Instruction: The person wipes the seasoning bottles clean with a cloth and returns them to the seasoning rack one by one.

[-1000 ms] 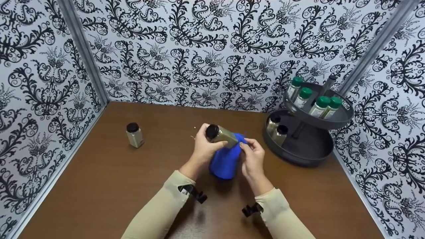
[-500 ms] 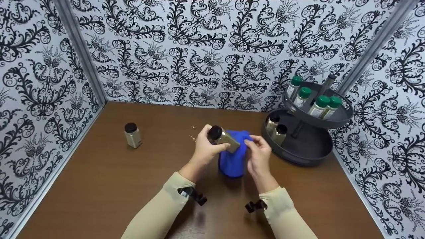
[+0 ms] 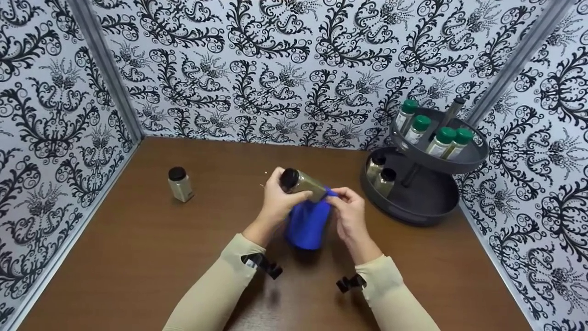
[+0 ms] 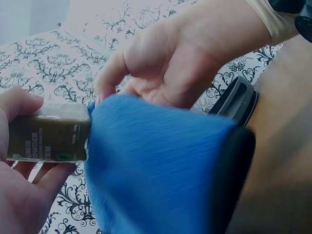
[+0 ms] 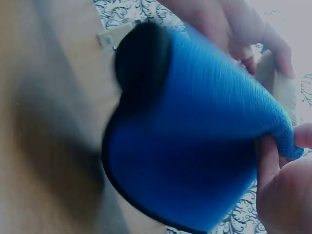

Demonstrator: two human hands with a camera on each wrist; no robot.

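My left hand (image 3: pixel 279 197) grips a spice jar (image 3: pixel 310 186) with a black cap, tilted so its base points right. Printed lettering, partly legible as "POWDER", shows on the jar (image 4: pixel 48 139) in the left wrist view. A blue cloth (image 3: pixel 308 225) with a dark edge hangs below the jar's base. My right hand (image 3: pixel 351 214) pinches the cloth's upper part between thumb and fingers, against the base of the jar. In the right wrist view the cloth (image 5: pixel 209 97) hides much of the jar.
Another black-capped jar (image 3: pixel 181 186) stands on the brown table (image 3: pixel 138 257) at left. At right, a dark two-tier round rack (image 3: pixel 427 216) bears several green-capped jars (image 3: pixel 415 131) above and two black-capped jars (image 3: pixel 385 183) below. Patterned walls enclose the table.
The cloth swung right and spread up behind the jar half a second ago, then came back left and hangs lower now. Both hands shifted slightly right and back, keeping their holds.
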